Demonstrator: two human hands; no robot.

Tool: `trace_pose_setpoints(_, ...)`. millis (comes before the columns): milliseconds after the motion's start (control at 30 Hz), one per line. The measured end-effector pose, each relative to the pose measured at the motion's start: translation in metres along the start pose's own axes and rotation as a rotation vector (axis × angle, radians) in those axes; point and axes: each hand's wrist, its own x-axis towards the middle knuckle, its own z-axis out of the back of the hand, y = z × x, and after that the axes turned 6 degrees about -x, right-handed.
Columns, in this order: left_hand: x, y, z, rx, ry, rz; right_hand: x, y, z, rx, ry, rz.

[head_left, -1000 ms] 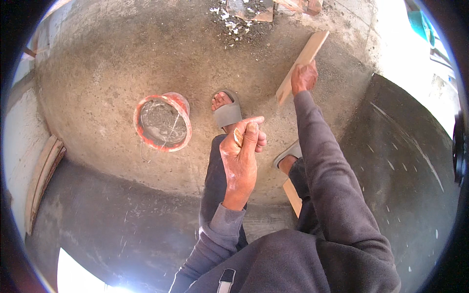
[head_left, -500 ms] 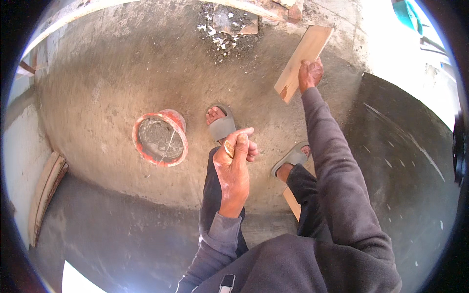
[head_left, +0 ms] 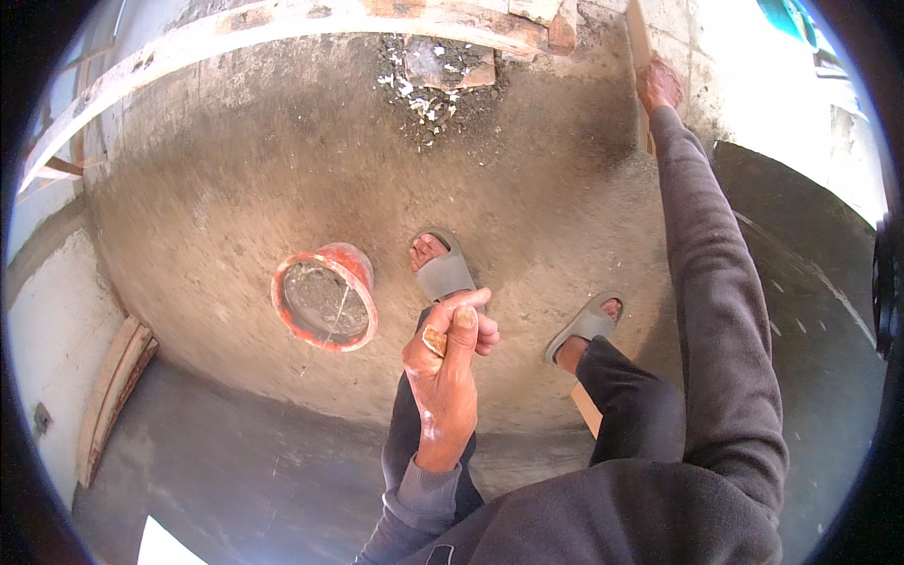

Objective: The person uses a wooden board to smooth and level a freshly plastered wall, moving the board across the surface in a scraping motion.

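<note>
My left hand [head_left: 446, 363] is closed in front of my body, with a small yellowish-brown piece [head_left: 434, 342] showing between thumb and forefinger. My right hand [head_left: 660, 87] grips a narrow wooden board [head_left: 637, 26], held out at arm's length by the pale step at the back right and seen nearly edge-on. A red bucket [head_left: 359, 266] of grey mortar-like mix stands on the concrete floor left of my sandalled feet [head_left: 436, 264]. Another piece of light wood [head_left: 586, 407] lies behind my right leg.
A long whitish timber [head_left: 234, 25] crosses the back. Broken rubble with white flakes [head_left: 433, 105] lies below it beside a flat slab. Curved-looking boards [head_left: 106, 407] lean at the left wall. A dark smooth surface [head_left: 791, 207] is on the right; a teal object [head_left: 786, 19] sits top right.
My right hand has moved up and to the right with the board, which has turned edge-on. My left hand sits slightly lower. The view has shifted, showing more of the back timber.
</note>
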Motion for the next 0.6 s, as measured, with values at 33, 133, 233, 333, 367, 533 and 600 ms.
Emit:
trace_pose_setpoints(33, 0.002, -0.001, -0.001, 0.006, 0.005, -0.002, 0.004, 0.003, -0.005, -0.021, 0.014, 0.013)
trace_pose_setpoints(133, 0.004, -0.002, -0.003, 0.027, 0.025, -0.017, -0.016, 0.018, -0.016, -0.073, 0.056, 0.139)
trace_pose_setpoints(233, 0.002, -0.005, -0.007, 0.041, 0.016, 0.002, -0.054, 0.020, -0.009, -0.121, -0.016, 0.328)
trace_pose_setpoints(333, 0.004, -0.004, -0.012, 0.050, 0.045, 0.028, -0.074, -0.006, -0.009, -0.096, -0.002, 0.411)
trace_pose_setpoints(367, 0.004, -0.003, -0.012, 0.041, 0.054, 0.030, -0.082, -0.010, -0.007, -0.081, 0.042, 0.425)
trace_pose_setpoints(533, 0.004, 0.003, -0.016, -0.002, 0.090, 0.039, -0.114, -0.014, 0.000, 0.088, 0.067, 0.444)
trace_pose_setpoints(600, 0.005, 0.007, -0.016, 0.009, 0.100, 0.035, -0.126, -0.004, 0.004, 0.147, 0.286, 0.321)
